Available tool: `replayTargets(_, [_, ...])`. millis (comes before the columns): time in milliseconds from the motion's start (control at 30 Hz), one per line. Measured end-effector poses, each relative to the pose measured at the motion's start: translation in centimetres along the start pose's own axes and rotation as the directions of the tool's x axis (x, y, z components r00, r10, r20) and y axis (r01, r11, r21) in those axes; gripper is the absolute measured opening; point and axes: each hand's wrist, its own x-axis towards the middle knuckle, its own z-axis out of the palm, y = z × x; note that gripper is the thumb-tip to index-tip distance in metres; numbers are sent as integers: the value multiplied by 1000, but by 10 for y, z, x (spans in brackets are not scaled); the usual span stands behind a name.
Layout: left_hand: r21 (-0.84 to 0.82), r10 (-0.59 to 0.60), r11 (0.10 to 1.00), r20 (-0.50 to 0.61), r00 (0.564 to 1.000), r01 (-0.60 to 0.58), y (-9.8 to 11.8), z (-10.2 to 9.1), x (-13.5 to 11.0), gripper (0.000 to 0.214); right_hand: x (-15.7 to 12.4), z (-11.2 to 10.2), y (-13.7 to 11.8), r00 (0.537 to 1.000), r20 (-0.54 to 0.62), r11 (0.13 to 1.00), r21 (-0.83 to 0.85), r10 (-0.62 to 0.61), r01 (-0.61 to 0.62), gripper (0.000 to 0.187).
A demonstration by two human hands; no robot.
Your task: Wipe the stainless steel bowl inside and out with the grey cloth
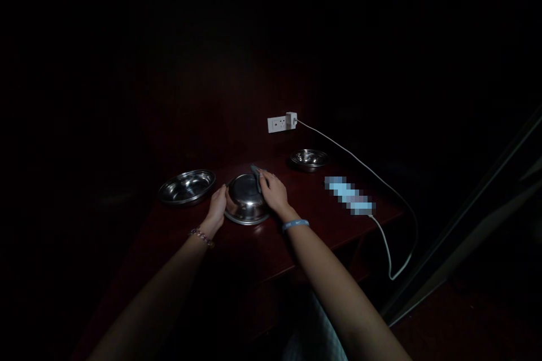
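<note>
A shiny metal bowl lies upside down on the dark red table, its base facing up. My left hand grips the bowl's left side, fingers closed at the rim. On the bowl's upper right side, my right hand is closed on a dark grey cloth and presses it against the metal. Part of the cloth is hidden under the fingers.
A wider metal bowl stands at the left, a smaller metal bowl at the back right. A blurred-out phone lies right, its white cable running to a charger in the wall socket. The table's front edge is near me.
</note>
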Motion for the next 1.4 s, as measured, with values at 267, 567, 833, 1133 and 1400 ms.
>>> replayTargets(267, [46, 42, 998, 1, 999, -42, -1, -3, 2, 46, 2, -1, 5, 990, 15, 990, 8, 137, -138, 48])
replayTargets(567, [-12, 55, 998, -60, 997, -56, 0, 1, -1, 33, -5, 5, -4, 873, 150, 879, -44, -464, 475, 49])
replayTargets(833, [-43, 36, 998, -80, 996, -39, 1, -2, -3, 25, -12, 10, -24, 703, 331, 735, -39, -629, 676, 54])
replayTargets(1133, [-80, 46, 995, -73, 996, -51, 1, -1, -4, 14, -14, 7, -35, 703, 363, 748, -24, -611, 663, 45])
replayTargets(1400, [-21, 34, 999, -92, 995, -36, 1, 0, 1, 30, -10, 3, -23, 884, 231, 898, -75, -407, 433, 46])
